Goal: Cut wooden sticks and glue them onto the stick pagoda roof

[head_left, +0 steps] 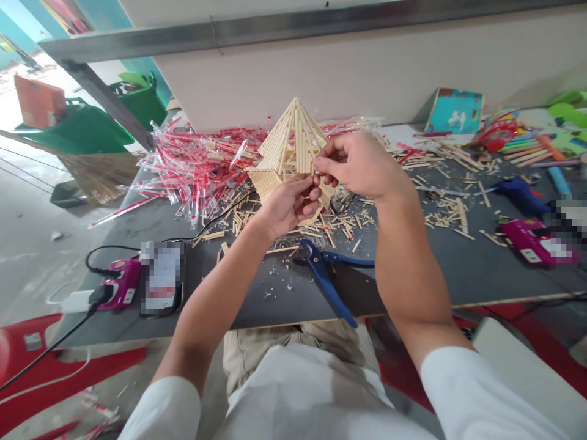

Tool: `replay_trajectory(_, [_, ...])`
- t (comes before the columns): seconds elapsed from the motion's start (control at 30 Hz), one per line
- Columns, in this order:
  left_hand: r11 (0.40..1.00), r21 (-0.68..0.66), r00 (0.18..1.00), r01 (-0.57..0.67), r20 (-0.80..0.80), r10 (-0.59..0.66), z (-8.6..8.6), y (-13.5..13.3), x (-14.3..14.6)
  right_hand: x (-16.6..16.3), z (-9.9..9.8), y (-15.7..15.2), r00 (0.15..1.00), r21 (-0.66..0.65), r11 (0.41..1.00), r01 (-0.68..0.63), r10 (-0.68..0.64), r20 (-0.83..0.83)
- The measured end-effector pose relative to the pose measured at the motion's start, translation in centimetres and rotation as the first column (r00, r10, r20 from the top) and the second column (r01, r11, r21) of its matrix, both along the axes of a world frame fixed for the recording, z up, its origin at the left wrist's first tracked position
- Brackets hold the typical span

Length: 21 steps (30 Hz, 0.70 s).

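Observation:
A small house model (293, 137) built of pale wooden sticks, with a pointed roof, stands on the dark table in front of me. My left hand (296, 198) is at its front, fingers curled and thumb against the index finger in a pinch. Close to its right side, my right hand (355, 165) also has thumb and fingers pinched together, nearly meeting the left fingertips. What lies between the fingers is too small to make out. The hands cover part of the model's lower front. Blue-handled cutters (325, 269) lie below my hands.
Red-and-clear plastic wrappers (197, 171) heap at the left. Stick offcuts (348, 226) litter the table around the model. Nearer me are a phone (162, 278) and a magenta power strip (121, 284). A blue glue gun (523, 195) and another magenta strip (534, 242) lie right.

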<state>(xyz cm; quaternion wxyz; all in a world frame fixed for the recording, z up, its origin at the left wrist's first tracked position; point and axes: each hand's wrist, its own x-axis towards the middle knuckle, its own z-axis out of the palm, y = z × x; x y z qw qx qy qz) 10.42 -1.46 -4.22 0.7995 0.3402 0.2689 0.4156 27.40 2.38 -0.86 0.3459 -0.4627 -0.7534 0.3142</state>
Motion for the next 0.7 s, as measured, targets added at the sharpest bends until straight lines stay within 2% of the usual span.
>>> replay_trajectory(0.3, [1.0,0.003,1.0,-0.001,0.014,0.001,-0.16,0.28,-0.5,-0.35,0.03,-0.03,0.998,0.059,0.997,0.042,-0.044,0.036])
replay_trajectory(0.57, [1.0,0.014,1.0,-0.007,0.016,0.007,-0.27,0.36,-0.43,-0.48,-0.03,-0.11,0.998,0.05,0.997,0.053,-0.054,0.02])
replay_trajectory(0.7, [1.0,0.03,1.0,-0.001,0.024,0.0,-0.38,0.42,-0.53,-0.64,0.25,-0.4,0.994,0.088,0.992,0.096,-0.1,0.05])
